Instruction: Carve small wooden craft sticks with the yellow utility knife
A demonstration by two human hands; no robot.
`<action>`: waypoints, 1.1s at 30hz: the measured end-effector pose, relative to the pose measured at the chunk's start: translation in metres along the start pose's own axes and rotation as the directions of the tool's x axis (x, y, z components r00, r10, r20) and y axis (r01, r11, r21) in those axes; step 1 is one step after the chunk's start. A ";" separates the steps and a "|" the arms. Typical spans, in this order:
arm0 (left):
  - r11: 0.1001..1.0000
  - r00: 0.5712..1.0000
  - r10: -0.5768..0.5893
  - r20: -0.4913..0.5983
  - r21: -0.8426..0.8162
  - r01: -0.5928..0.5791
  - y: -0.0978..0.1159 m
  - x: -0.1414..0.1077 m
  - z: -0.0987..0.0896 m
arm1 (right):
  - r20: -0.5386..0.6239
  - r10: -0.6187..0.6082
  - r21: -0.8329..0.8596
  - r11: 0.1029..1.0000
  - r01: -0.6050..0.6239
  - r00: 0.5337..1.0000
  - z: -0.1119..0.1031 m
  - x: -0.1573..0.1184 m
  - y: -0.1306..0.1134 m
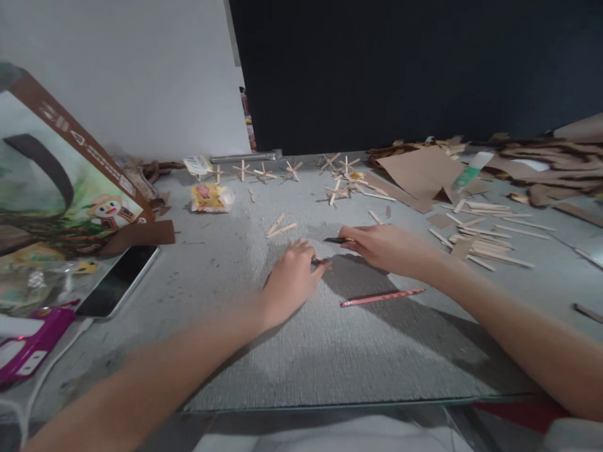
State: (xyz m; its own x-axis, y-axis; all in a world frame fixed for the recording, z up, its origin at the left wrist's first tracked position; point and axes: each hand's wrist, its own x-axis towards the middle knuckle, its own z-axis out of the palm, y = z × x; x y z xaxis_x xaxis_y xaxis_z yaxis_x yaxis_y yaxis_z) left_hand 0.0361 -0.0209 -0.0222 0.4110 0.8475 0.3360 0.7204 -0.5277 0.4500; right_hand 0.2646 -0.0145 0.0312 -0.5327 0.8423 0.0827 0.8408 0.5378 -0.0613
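My right hand point(374, 247) is closed around a small dark cutter point(337, 240), its tip pointing left. To the left of it, my left hand point(294, 276) rests low over the grey table point(301, 370), thumb and fingers pinched on a small piece of wooden stick point(318, 257) that they mostly hide. Just beyond my left hand lie two short sticks forming a V point(281, 227). A red patterned pencil point(382, 297) lies in front of my right hand. One short stick point(375, 217) is behind my right hand.
Star-shaped stick pieces point(292, 171) stand along the back. At right are loose sticks point(490, 242), brown cardboard point(419, 176) and a glue stick point(472, 171). A phone point(117, 281), a magenta object point(35, 345), a yellow packet point(211, 198) and a printed box point(70, 150) are at left.
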 end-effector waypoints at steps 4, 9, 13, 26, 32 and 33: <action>0.996 0.998 0.030 -0.053 -0.080 -0.034 -0.009 0.004 0.001 | -0.096 -0.168 -0.054 0.985 0.164 0.981 0.005 0.001 0.007; 0.982 0.997 0.067 -0.036 -0.176 -0.072 -0.014 0.005 -0.005 | -0.154 -0.217 -0.019 0.976 0.217 0.964 0.013 0.002 0.012; 0.989 0.994 -0.008 -0.112 -0.149 -0.009 -0.010 0.007 0.003 | -0.192 -0.203 0.035 0.976 0.214 0.960 0.018 0.002 0.016; 0.962 0.948 0.229 0.223 -0.199 -0.185 -0.048 0.025 -0.028 | -0.285 -0.396 -0.050 0.916 0.399 0.873 0.035 0.005 0.017; 0.957 0.940 0.243 0.241 -0.221 -0.190 -0.051 0.026 -0.029 | -0.264 -0.388 -0.039 0.919 0.392 0.883 0.039 0.008 0.010; 0.958 0.940 0.239 0.244 -0.221 -0.186 -0.050 0.026 -0.029 | -0.259 -0.391 -0.052 0.919 0.392 0.883 0.039 0.008 0.010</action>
State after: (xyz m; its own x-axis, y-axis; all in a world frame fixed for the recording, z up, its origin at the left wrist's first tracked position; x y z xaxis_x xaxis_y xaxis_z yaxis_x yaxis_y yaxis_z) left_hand -0.0056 0.0260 -0.0123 0.6947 0.6846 0.2209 0.4902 -0.6753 0.5511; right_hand 0.2647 -0.0009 -0.0076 -0.7744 0.5241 0.3544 0.5688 0.8220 0.0275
